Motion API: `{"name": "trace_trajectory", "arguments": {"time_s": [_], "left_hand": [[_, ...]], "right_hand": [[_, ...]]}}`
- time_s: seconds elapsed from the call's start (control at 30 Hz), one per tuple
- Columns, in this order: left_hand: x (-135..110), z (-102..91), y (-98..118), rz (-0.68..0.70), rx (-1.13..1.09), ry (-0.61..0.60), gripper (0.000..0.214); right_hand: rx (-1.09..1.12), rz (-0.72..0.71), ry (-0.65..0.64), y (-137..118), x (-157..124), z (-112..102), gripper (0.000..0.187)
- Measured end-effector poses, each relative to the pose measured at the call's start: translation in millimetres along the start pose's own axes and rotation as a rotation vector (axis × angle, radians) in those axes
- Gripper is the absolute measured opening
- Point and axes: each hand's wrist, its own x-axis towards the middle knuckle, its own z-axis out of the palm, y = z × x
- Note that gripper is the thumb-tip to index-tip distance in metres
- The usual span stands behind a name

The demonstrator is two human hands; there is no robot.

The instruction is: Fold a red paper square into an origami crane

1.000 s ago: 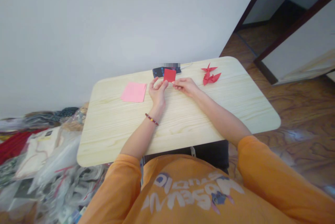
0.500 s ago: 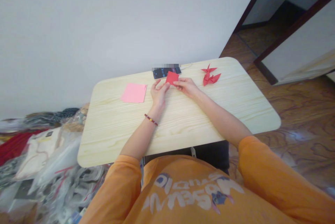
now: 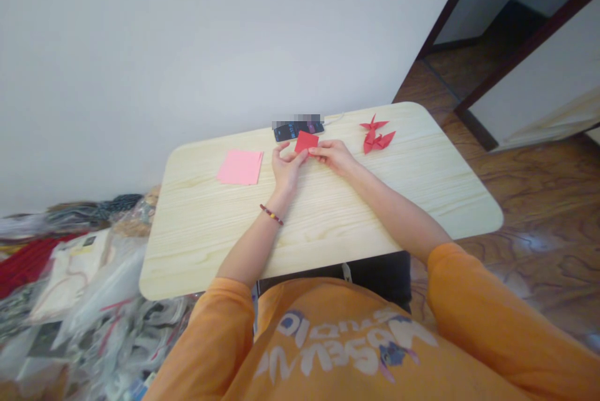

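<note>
A small square of red paper [image 3: 306, 142] is pinched at its lower edge between my left hand [image 3: 287, 167] and my right hand [image 3: 332, 157]. It stands tilted, and its top corner overlaps the lower edge of a black phone [image 3: 298, 131] in view. A stack of pink paper squares [image 3: 240, 167] lies on the pale wooden table [image 3: 197, 238] left of my left hand. Right of my right hand lie red origami cranes [image 3: 376, 137], apart from it. A beaded bracelet [image 3: 272, 214] circles my left wrist.
A white wall [image 3: 187, 64] rises behind the table. A heap of plastic bags and cloth [image 3: 89, 295] lies on the floor to the left. A brown wooden floor [image 3: 529, 201] and a dark-framed doorway [image 3: 473, 32] are to the right. A thin white cable runs from the phone.
The red square has come down closer to my hands and turned from upright to tilted. My hands have drawn slightly closer together.
</note>
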Motion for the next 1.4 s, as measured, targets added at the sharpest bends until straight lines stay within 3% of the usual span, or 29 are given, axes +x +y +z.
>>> {"name": "trace_trajectory", "arguments": {"time_s": [0.33,0.53,0.73,0.97,1.17,1.4], "left_hand": [[5.5,4.5,0.6,0.015,0.030,-0.024,0.063],[1.6,-1.5,3.4,-0.022,0.066,-0.029,0.063],[7.8,-6.8,3.8,-0.096,0.010,-0.033,0.061],[7.6,-7.1,4.1,-0.042,0.027,-0.025,0.060],[6.4,-6.8,2.9,0.063,0.009,-0.061,0.058],[2.6,-5.3,5.9,0.030,0.064,-0.096,0.047]], "right_hand": [[0.189,0.016,0.139,-0.5,4.9,3.2,0.029],[0.234,0.028,0.299,-12.1,11.3,-11.6,0.018],[0.140,-0.012,0.152,-5.7,7.3,-10.6,0.026],[-0.229,-0.046,-0.053,-5.1,3.2,-9.5,0.023],[-0.342,-0.057,-0.041,-10.0,-2.3,-4.9,0.021],[-0.295,-0.094,0.014,-5.4,0.5,-3.6,0.023]]}}
